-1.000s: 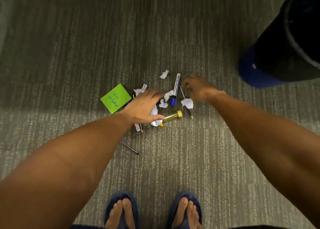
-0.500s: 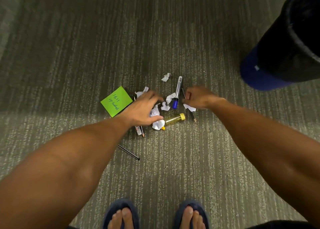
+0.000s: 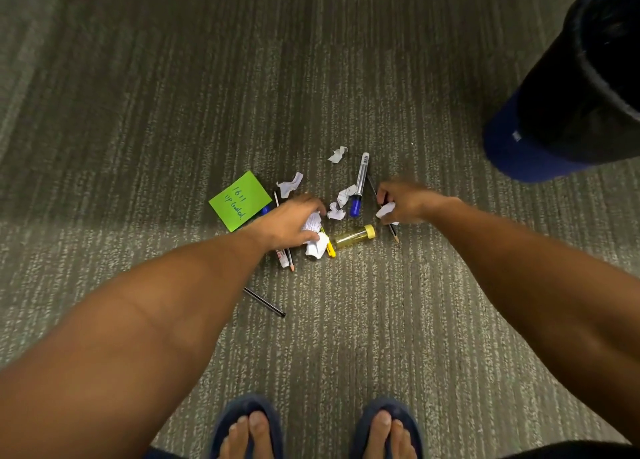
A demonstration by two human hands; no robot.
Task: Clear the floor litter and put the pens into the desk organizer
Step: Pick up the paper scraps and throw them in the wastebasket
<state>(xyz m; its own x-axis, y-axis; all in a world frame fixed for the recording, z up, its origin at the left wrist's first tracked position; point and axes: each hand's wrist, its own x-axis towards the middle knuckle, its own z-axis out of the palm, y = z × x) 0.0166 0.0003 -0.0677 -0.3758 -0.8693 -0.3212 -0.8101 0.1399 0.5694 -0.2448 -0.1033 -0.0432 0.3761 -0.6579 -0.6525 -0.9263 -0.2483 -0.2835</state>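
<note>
Litter lies in a small heap on the grey carpet. My left hand (image 3: 290, 223) is closed around a crumpled white paper (image 3: 312, 222), with a second scrap (image 3: 317, 247) just below it. My right hand (image 3: 405, 200) pinches another crumpled paper scrap (image 3: 385, 211) above a pencil (image 3: 394, 235). Between the hands lie a blue-capped pen (image 3: 359, 184), two more scraps (image 3: 341, 202) and a yellow-capped vial (image 3: 353, 237). A green sticky note (image 3: 239, 200) lies to the left, a scrap (image 3: 290, 183) beside it. A dark pen (image 3: 265, 302) and a pencil (image 3: 290, 259) lie nearer me.
A tall dark bin with a blue base (image 3: 568, 87) stands at the upper right. One paper scrap (image 3: 338, 154) lies farthest away. My feet in blue sandals (image 3: 313, 427) are at the bottom edge. Striped carpet (image 3: 138, 94) surrounds the heap.
Both hands have dropped onto the heap. The left hand closed on a crumpled paper and the right hand pinched up the scrap that lay over the pencil.
</note>
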